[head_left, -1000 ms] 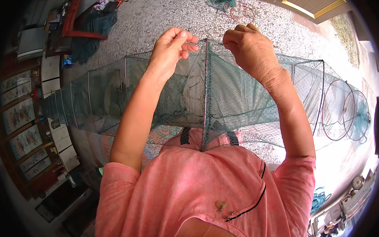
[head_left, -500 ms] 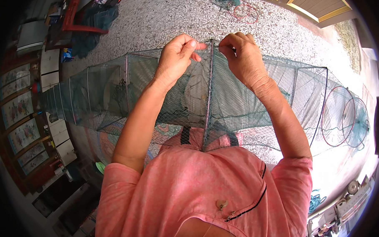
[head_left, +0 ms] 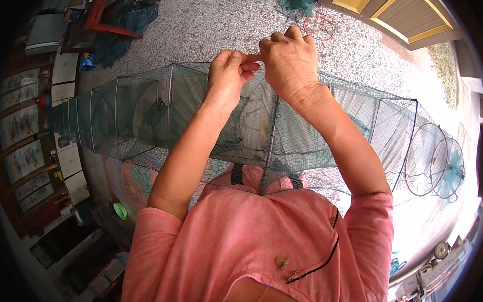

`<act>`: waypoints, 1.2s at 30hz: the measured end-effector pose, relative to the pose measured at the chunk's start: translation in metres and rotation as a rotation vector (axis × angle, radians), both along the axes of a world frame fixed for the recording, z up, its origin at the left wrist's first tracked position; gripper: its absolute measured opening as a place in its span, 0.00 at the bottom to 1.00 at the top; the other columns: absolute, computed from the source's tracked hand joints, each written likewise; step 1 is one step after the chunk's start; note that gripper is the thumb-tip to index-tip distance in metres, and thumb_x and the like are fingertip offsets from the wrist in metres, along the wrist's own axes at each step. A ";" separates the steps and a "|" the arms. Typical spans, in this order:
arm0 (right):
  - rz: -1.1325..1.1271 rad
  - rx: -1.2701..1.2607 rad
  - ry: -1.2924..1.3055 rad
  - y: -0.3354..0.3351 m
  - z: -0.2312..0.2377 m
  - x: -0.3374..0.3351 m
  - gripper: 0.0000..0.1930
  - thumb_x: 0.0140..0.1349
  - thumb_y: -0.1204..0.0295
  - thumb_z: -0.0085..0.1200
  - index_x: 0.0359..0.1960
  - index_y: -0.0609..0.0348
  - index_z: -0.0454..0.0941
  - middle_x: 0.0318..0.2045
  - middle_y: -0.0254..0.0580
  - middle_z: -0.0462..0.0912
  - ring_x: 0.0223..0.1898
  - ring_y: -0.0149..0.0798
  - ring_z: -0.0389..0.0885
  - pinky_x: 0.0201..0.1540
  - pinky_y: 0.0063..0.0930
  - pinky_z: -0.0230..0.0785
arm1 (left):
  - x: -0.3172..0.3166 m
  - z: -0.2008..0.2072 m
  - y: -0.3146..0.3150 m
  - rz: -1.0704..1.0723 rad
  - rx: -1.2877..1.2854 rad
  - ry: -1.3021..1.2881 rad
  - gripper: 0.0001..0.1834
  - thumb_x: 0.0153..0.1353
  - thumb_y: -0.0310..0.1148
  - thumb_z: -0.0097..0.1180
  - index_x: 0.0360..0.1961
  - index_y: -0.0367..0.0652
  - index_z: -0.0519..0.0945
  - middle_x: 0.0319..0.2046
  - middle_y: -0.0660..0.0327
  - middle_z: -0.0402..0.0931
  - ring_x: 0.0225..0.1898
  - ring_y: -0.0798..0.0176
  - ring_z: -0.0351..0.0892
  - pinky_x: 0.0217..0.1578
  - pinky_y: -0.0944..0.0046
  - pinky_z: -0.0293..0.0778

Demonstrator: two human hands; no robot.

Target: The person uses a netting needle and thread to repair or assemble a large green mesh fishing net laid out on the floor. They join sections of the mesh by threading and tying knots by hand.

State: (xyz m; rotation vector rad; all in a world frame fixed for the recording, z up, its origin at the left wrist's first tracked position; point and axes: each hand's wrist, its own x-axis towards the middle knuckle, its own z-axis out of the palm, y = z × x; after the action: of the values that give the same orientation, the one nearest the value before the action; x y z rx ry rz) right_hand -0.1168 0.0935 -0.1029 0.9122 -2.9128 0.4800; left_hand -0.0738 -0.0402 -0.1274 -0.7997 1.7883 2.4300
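Ok, grn net (head_left: 311, 145) over speckled flr (head_left: 203, 24); door (head_left: 411, 18) upper R, cabs (head_left: 64, 75) L.

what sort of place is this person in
Probably a room or entryway in a home: a yellow-trimmed door at the top right, pale cabinets on the left and a speckled floor beyond the green net.

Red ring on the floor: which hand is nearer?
Right. In view, the right hand is below and left of the red ring; the left hand is farther left.
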 end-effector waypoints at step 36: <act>-0.011 -0.354 -0.172 0.102 0.011 -0.005 0.04 0.57 0.71 0.53 0.29 0.50 0.80 0.30 0.32 0.77 0.37 0.36 0.77 0.41 0.29 0.72 | -0.063 0.017 -0.017 -0.572 -0.271 0.141 0.08 0.65 0.35 0.45 0.34 0.43 0.73 0.35 0.60 0.77 0.29 0.75 0.72 0.27 0.75 0.65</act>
State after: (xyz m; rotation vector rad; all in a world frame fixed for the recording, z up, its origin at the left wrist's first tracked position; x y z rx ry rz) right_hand -0.1223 0.1954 -0.0920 0.8377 -2.8346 1.0792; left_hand -0.1371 -0.0577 -0.1103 -0.0838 2.0618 1.9386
